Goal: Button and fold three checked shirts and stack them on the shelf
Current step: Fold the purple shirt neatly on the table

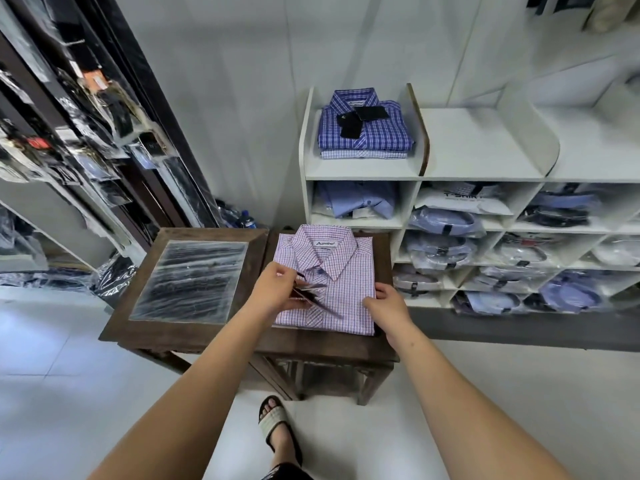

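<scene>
A folded pink checked shirt (346,282) lies collar-up on a dark wooden stool (332,344). My left hand (277,289) pinches the dark hang tags (311,294) on the shirt's front. My right hand (386,301) rests on the shirt's right edge, fingers curled over the fold. On the white shelf top (360,169) a folded dark blue checked shirt (367,128) with black tags lies on a pale blue checked shirt (362,154).
A second wooden stool with a glass inset (187,282) stands to the left. The cubby shelf (485,209) below holds bagged shirts. A rack of packaged items (69,109) fills the left. My sandalled foot (275,420) is on the tiled floor.
</scene>
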